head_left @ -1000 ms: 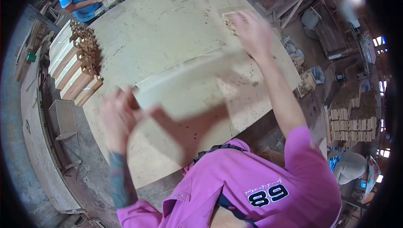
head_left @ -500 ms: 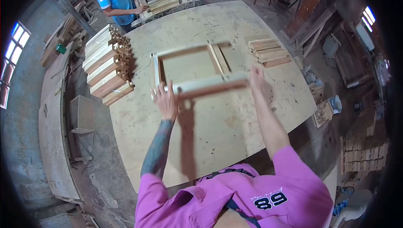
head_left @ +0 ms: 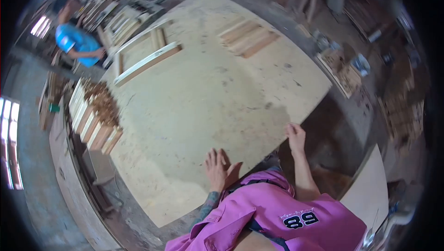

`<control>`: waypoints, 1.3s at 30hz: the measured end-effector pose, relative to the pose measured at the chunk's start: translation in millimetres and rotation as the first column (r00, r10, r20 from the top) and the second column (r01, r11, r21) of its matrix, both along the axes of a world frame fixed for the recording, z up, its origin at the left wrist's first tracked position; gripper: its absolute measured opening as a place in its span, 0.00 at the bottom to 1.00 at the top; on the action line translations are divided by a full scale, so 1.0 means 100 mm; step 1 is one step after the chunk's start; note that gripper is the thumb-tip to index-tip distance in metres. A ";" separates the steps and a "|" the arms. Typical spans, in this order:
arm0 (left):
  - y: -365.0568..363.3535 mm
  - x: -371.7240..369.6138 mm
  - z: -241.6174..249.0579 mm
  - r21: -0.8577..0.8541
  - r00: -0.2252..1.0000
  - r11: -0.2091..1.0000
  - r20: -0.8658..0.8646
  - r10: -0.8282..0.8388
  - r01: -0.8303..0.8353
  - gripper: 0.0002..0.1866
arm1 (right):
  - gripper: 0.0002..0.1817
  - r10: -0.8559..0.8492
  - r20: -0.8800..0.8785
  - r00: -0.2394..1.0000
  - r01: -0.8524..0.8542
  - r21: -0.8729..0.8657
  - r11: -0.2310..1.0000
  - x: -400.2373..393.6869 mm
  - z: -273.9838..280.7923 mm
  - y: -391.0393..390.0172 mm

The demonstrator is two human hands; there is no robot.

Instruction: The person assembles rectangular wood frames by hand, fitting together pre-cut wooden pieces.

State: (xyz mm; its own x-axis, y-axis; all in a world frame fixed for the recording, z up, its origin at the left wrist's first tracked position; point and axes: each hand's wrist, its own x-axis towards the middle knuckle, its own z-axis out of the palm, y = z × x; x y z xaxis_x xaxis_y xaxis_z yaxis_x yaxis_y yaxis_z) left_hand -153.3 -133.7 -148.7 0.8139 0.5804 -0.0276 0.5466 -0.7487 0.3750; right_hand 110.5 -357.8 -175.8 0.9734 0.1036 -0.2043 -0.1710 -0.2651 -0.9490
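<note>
My left hand [head_left: 216, 171] is spread with fingers apart, over the near edge of the plywood tabletop [head_left: 185, 112], and holds nothing. My right hand [head_left: 296, 139] is at the right part of that near edge with its fingers curled in; nothing shows in it. A wooden frame [head_left: 150, 62] lies at the far left of the table, away from both hands. Its rails enclose an opening, and a crosspiece [head_left: 158, 39] stands near its right end.
A stack of notched wooden pieces [head_left: 95, 117] sits on the left edge. Several short boards [head_left: 247, 37] lie at the far right. A person in a blue shirt [head_left: 78, 43] stands beyond the far left side. Wood scraps [head_left: 342, 66] lie past the right edge.
The wooden frame has gone from between my hands to the table's far left, and both hands have come off it towards me. The view has turned and the person in blue appears farther left.
</note>
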 end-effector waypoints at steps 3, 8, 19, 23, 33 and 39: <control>-0.04 0.12 -0.09 0.050 0.998 0.997 -0.010 0.056 -0.055 0.47 | 0.11 -0.200 -0.216 0.956 0.203 -0.009 0.979 0.34 0.25 -0.95; 0.29 1.07 -0.36 0.073 0.999 0.997 0.009 -0.032 0.031 0.44 | 0.16 -0.102 -0.135 0.986 0.053 -0.327 0.943 1.00 -0.47 -2.21; 1.79 4.00 -0.35 -0.932 0.515 0.256 0.091 0.852 -0.258 0.54 | 0.15 0.134 -0.091 0.987 -0.154 -0.277 0.948 2.36 0.36 -2.89; 1.80 4.52 -0.17 -0.944 0.472 0.261 0.140 0.870 -0.202 0.57 | 0.14 0.131 -0.028 0.991 -0.133 -0.291 0.947 2.96 0.11 -3.25; 1.25 5.12 -0.51 -0.879 0.164 0.319 0.278 0.947 -0.354 0.41 | 0.13 0.214 -0.287 0.934 -0.335 -0.491 0.804 5.11 -0.47 -4.39; 1.15 5.12 -0.40 -0.829 0.157 0.291 0.245 0.957 -0.477 0.44 | 0.06 0.123 -0.685 0.718 -0.428 -0.295 0.854 6.83 -1.25 -4.50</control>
State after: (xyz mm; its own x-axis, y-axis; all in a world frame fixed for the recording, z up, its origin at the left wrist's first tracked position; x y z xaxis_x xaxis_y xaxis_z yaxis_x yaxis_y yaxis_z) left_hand 359.2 -18.8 -188.3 -0.1250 0.9472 -0.2954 0.1186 0.3099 0.9433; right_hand 794.0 -807.5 -300.9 0.5430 0.1054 -0.8331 -0.5299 -0.7266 -0.4373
